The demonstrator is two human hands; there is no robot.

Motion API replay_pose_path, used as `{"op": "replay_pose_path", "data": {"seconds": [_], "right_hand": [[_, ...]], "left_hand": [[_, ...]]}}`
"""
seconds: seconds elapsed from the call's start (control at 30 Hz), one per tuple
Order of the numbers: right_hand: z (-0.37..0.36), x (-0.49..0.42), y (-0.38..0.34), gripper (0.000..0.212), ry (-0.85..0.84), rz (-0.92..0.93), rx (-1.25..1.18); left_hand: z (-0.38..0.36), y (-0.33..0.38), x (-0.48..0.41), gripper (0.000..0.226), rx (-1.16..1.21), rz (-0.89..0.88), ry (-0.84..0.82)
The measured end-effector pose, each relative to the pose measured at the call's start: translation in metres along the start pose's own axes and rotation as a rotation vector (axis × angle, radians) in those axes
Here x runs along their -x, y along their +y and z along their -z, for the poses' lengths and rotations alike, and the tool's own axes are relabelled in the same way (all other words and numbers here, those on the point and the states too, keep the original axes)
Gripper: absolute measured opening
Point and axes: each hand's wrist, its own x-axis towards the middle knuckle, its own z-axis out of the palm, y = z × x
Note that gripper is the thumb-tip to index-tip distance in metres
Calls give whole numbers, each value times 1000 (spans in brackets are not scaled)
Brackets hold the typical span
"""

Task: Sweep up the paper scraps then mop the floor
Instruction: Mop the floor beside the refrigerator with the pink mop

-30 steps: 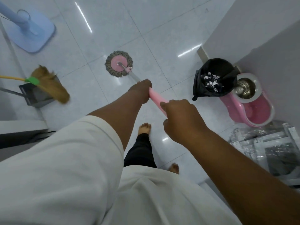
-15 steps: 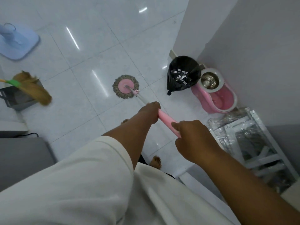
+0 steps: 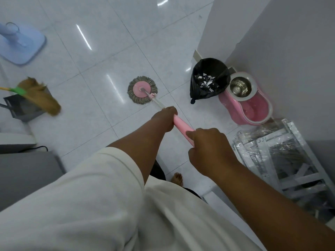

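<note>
On my feed I see a loose white shirt (image 3: 172, 223) covering the torso. Its short sleeve (image 3: 101, 178) on the left arm ends in a stitched hem. The forearms, left hand (image 3: 164, 118) and right hand (image 3: 208, 149) are bare. Below: black trousers (image 3: 157, 171), one bare foot (image 3: 177, 179).

Both hands grip pink mop handle (image 3: 182, 126): left hand (image 3: 165, 118) lower, right hand (image 3: 208, 149) above. Mop head (image 3: 142, 92) on floor (image 3: 108, 42). Scraps (image 3: 204, 81) in black bag (image 3: 208, 78) beside pink bucket (image 3: 248, 104).

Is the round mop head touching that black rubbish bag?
Apart. The head view shows bare white tile between the mop head and the black rubbish bag.
</note>
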Motion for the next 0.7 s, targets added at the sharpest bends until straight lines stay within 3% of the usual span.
{"op": "replay_pose_path", "data": {"seconds": [0.53,0.7], "right_hand": [[48,-238,-74,34,-22,54,-11],[64,-279,-79,51,42,40,-113]], "left_hand": [[154,-114,-171,43,-53,71,2],[181,-124,-203,39,-88,64,-6]]}}
